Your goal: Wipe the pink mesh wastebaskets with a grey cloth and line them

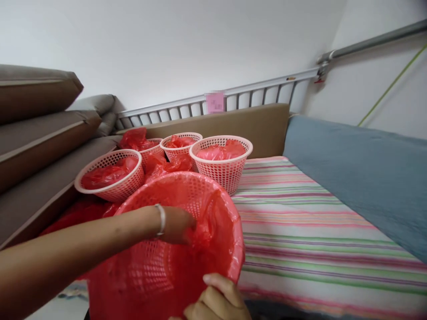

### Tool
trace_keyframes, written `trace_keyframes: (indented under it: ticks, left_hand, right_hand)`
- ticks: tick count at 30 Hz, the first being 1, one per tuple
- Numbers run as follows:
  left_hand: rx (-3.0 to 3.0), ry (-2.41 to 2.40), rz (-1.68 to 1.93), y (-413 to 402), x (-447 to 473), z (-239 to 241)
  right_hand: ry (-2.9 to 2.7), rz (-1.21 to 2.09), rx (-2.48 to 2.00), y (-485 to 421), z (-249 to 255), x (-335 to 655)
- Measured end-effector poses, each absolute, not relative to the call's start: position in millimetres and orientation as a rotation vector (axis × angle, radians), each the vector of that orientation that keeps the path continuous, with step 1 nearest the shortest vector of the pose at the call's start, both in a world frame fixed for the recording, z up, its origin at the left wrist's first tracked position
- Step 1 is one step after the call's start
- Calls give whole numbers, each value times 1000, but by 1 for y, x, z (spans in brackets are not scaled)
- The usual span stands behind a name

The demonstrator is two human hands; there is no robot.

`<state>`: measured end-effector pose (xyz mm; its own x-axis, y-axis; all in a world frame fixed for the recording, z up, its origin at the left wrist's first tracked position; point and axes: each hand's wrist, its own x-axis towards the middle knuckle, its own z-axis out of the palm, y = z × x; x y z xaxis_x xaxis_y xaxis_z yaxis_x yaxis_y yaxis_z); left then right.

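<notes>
Striped bed sheet (316,222) under everything, blue blanket (360,178) along its right side, stacked brown cushions (40,133) at the left, a metal rail (233,95) against the white wall.

Mesh basket (187,186) is held low at centre, above the near edge of the bed, tipped with its mouth toward the camera. A red bag (216,226) sits inside it and is folded out over the rim. The far wall looks smooth; the plastic on the right side is bunched.

Left hand (176,224), with a bracelet (162,219) at the wrist, reaches into the mouth. Its fingers are buried in the bunched plastic, and the grip looks closed on it. Right hand (213,302) clamps the near rim from below, thumb over the edge.

Behind stand four lined baskets (222,162), each with red plastic inside; loose red bags (167,164) lie between them.

Judgement: four done, and the fifth lined but not yet smoothed or set down.
</notes>
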<state>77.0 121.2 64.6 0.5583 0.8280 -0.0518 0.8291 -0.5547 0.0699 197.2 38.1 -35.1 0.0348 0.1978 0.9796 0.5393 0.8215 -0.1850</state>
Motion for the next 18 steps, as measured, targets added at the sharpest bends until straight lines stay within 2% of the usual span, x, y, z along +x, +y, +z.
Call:
trace_keyframes:
  ticks: [1,3,5,8,10,13,16,18]
  left_hand:
    - [2699,1378,-82,115,67,76]
    - [2696,1470,20,100,40,90]
    - [2617,1734,425,84,8,88]
    - [2135,1946,1000,65,-32,59]
    - [1720,1839,1236,57,-42,37]
    - [1135,1416,1514,51,-33,16]
    - [676,1060,1541,52,-17,7]
    - [567,1046,1576,54,-16,3]
  right_hand:
    - [-1540,-293,-584,39,-36,197]
    - [-1575,-307,-540,41,-39,200]
    - [-1645,-312,-505,41,-42,205]
    - [-1793,-265,-475,41,-43,216]
    - [-1889,-228,-458,41,-38,224]
    - [-1991,-216,-402,42,-25,234]
    - [-2073,-211,-406,42,-13,237]
    - [-2112,-205,-456,40,-10,237]
